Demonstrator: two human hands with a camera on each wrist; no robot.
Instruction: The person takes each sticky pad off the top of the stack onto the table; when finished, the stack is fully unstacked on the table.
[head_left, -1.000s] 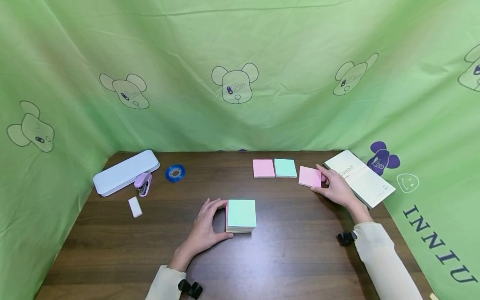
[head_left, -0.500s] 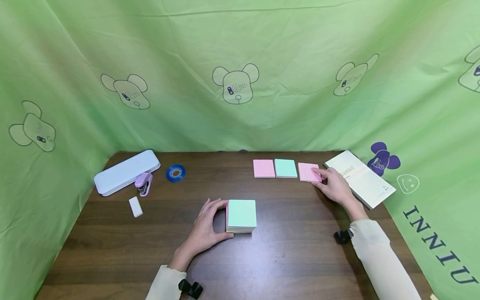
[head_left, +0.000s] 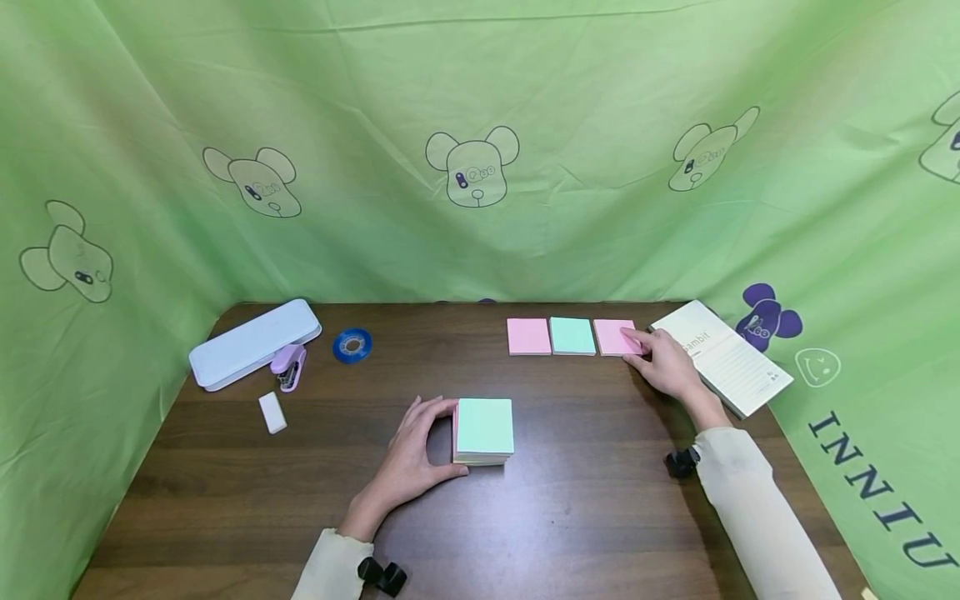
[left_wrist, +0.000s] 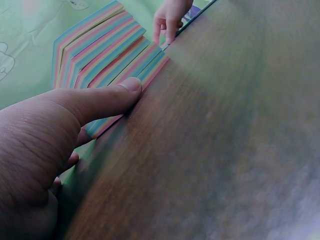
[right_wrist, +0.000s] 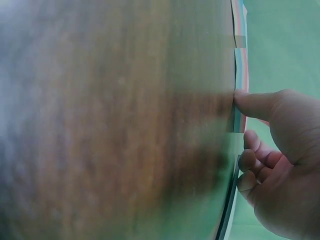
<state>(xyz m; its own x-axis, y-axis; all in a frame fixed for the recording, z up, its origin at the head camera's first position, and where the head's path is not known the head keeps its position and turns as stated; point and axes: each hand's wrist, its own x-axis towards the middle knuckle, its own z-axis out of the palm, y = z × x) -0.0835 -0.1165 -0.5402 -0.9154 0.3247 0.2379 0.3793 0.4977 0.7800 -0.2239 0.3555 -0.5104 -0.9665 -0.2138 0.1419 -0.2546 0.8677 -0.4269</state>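
Gripping a stack of sticky notes [head_left: 484, 427], nearer than the notebook [head_left: 731, 362] and left of it, with left hand [head_left: 411, 457]; pinching a pink pad [head_left: 611, 337] just left of the notebook with right hand [head_left: 669, 365]

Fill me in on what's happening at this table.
Someone is handling square paper pads. Their left hand grips the side of a mint-topped stack, while their right hand pinches a pink pad at the right end of a row by the table's far edge. The mint pad is next to it, then another pink pad. A notebook lies to the right; a purple stapler and blue tape roll sit to the left.
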